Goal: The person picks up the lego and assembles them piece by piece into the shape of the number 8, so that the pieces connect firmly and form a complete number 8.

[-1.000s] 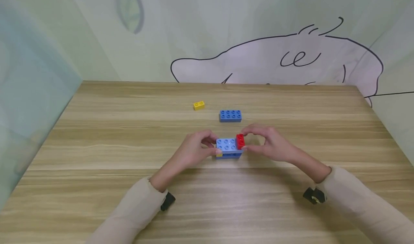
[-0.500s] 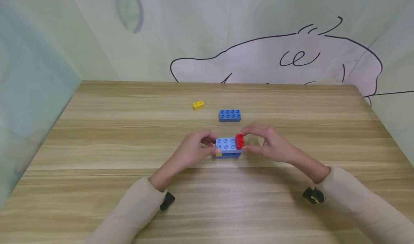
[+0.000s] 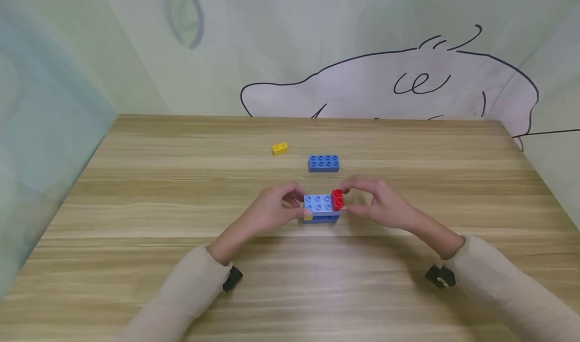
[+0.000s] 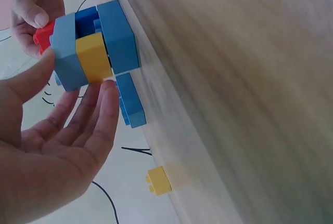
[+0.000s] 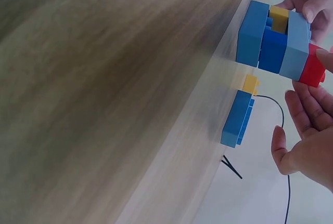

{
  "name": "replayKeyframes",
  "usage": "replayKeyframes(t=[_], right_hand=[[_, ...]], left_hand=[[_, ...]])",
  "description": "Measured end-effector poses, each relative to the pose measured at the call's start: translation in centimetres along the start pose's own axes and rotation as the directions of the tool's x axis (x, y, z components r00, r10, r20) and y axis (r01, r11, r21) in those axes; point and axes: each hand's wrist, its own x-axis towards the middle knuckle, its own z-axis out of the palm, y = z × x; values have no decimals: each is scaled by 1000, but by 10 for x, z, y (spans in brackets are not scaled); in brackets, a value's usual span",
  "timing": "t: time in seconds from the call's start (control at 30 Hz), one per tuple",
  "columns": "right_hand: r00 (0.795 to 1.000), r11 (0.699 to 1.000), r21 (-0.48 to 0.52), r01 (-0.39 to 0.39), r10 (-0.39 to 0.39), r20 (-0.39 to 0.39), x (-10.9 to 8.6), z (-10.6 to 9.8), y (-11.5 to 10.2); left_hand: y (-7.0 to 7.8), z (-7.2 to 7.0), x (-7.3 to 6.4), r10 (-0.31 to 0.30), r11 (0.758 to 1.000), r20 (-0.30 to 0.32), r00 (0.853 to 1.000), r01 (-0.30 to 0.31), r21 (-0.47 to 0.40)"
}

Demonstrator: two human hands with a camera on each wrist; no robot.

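Gripping the stack (image 3: pixel 323 219) with the left hand (image 3: pixel 277 208), pinching the red brick (image 3: pixel 338 200) atop its right end with the right hand (image 3: pixel 384 202)! Seemingly four layers high, leaving a yellow brick (image 3: pixel 280 149) and blue brick (image 3: pixel 323 164) loose beyond.

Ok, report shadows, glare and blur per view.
Head: soft shadow on the table below the right hand, faint sheen nearer the camera, brick stack distinct; left wrist: tilted picture, foreground table grain smeared; right wrist: tilted too, foreground table blurred, with darker patches.
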Motion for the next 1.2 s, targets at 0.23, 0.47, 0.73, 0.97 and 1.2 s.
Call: replayKeyframes(t=[0.23,0.47,0.73,0.97,1.2], right_hand=[[1000,1000,-3,5,-5,-4,0,1,0],[1000,1000,5,4,-4,-4,-1,1,1],[1000,1000,2,9,-9,-6,-1,1,1],[1000,1000,13,11,-11,-6,0,2,2],[1000,1000,21,-5,5,-9,-1,2,1]], left_hand=[[-14,-21,16,7,1000,24,1000,-6,-20],[-29,-47,39,-144,989,-152,978,139,-46],[-35,-61,56,-227,973,-165,960,219,-66],[-40,-64,65,-238,971,-133,962,236,-29],[-41,-60,70,-187,982,-129,974,187,-13]])
